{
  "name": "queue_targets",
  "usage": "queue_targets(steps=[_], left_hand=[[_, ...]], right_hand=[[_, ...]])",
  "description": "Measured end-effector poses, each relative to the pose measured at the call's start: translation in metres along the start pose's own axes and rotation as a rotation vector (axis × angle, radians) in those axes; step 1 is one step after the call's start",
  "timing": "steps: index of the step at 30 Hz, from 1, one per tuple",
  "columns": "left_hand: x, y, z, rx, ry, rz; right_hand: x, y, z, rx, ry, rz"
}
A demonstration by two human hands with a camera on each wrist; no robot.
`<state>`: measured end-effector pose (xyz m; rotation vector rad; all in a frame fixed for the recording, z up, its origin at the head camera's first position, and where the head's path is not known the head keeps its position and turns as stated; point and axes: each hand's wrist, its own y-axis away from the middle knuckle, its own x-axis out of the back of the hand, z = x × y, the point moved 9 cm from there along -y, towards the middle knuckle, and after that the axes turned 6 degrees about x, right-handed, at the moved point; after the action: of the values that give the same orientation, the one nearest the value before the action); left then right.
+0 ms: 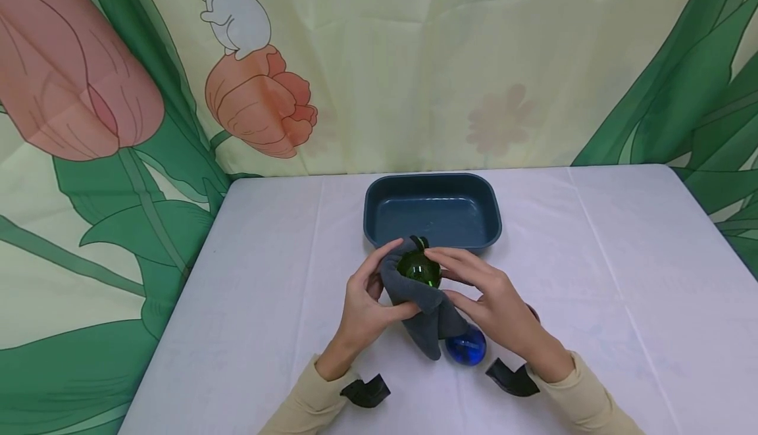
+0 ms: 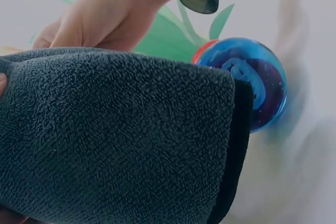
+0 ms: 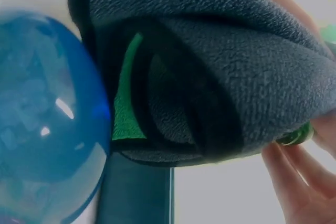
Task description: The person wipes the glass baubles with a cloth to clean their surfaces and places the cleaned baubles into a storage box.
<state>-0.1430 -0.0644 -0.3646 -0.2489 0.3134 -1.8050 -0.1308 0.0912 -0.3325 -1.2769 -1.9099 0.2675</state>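
Observation:
A dark grey towel cloth (image 1: 429, 307) with black edging is wrapped partly round a shiny green glass ball (image 1: 419, 268). My left hand (image 1: 370, 307) grips the cloth from the left, its thumb across the front fold. On the other side, my right hand (image 1: 497, 293) has its fingertips at the green ball and its thumb by the cloth. Fuzzy cloth (image 2: 121, 135) fills much of the left wrist view. A clear blue ball (image 1: 466, 345) lies on the table just below the cloth's hanging corner. Most of the green ball is hidden in the right wrist view.
Behind the hands stands a dark blue rectangular tray (image 1: 432, 179), its near rim close to the cloth. A white cloth covers the table (image 1: 592, 277). A printed curtain (image 1: 385, 79) hangs along the back. Black wrist mounts (image 1: 365, 391) sit at both sleeves.

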Motion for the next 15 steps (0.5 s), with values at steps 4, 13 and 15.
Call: queue_targets(steps=[4,13,15], left_hand=[[0.002,0.000,0.000,-0.010,-0.002,0.012],[0.004,0.000,0.000,-0.026,0.004,0.022],[0.004,0.000,0.000,-0.028,0.013,0.022]], right_hand=[[-0.001,0.000,0.001,-0.020,0.006,-0.024],[0.002,-0.002,-0.008,0.074,0.091,-0.033],[0.002,-0.003,-0.009,0.097,0.095,-0.030]])
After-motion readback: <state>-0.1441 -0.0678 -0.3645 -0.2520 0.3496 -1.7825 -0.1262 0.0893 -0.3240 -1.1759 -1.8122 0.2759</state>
